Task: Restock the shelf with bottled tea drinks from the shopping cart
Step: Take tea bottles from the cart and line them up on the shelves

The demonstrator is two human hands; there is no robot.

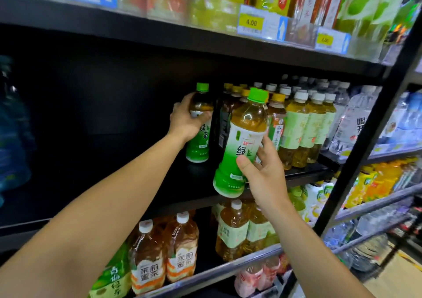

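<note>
My left hand [186,120] grips a green-capped green tea bottle [199,138] that stands upright on the black middle shelf [303,171], to the left of the stocked rows. A second green tea bottle [243,142] of the same kind is held in my right hand [260,172] by its lower half. It tilts slightly and hangs in front of the shelf's front edge. The shopping cart is out of view.
Right of the two bottles stand rows of dark and yellow-green tea bottles [296,124], then water bottles [351,124]. The middle shelf's left part [91,160] is dark and bare. Shelves above and below hold more drinks. A black upright post [374,126] runs along the right.
</note>
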